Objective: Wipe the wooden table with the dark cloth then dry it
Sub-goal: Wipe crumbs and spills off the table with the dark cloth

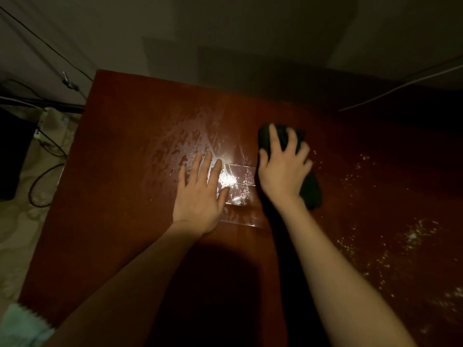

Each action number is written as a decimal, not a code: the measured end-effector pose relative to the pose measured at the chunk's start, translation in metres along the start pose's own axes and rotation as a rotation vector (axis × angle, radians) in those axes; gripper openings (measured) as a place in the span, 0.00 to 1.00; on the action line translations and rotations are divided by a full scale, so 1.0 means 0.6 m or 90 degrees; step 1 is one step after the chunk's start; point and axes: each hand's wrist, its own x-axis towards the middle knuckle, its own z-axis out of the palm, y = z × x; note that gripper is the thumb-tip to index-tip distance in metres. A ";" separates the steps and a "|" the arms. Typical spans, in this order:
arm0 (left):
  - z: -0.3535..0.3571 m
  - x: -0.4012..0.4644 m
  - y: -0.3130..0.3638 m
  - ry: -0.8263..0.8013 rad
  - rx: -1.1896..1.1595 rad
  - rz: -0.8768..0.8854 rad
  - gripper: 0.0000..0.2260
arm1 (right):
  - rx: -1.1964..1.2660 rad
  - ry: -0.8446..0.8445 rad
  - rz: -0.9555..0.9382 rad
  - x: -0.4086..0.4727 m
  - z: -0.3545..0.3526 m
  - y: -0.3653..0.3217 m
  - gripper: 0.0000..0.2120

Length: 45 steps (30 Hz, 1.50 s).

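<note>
A reddish-brown wooden table fills most of the view. Wet streaks and droplets shine on it around the middle, and pale specks dot its right side. My right hand presses down on a dark cloth near the table's centre, fingers spread over it; the cloth shows beyond the fingertips and beside the wrist. My left hand lies flat on the table just left of it, fingers apart, holding nothing. Between the two hands a bright glare reflects off the wet surface.
The table's far edge meets a pale wall. To the left, the floor carries black cables and a dark box. A thin cord crosses the far right corner.
</note>
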 end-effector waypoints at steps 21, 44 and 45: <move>-0.018 -0.052 0.024 0.054 -0.093 0.088 0.16 | 0.026 0.027 0.075 -0.196 0.009 0.068 0.28; 0.047 -0.219 0.139 -0.019 -0.105 0.191 0.19 | 0.023 0.057 0.176 -0.280 0.003 0.150 0.28; 0.048 -0.219 0.139 -0.017 -0.105 0.190 0.20 | 0.020 0.053 0.187 -0.275 0.005 0.148 0.28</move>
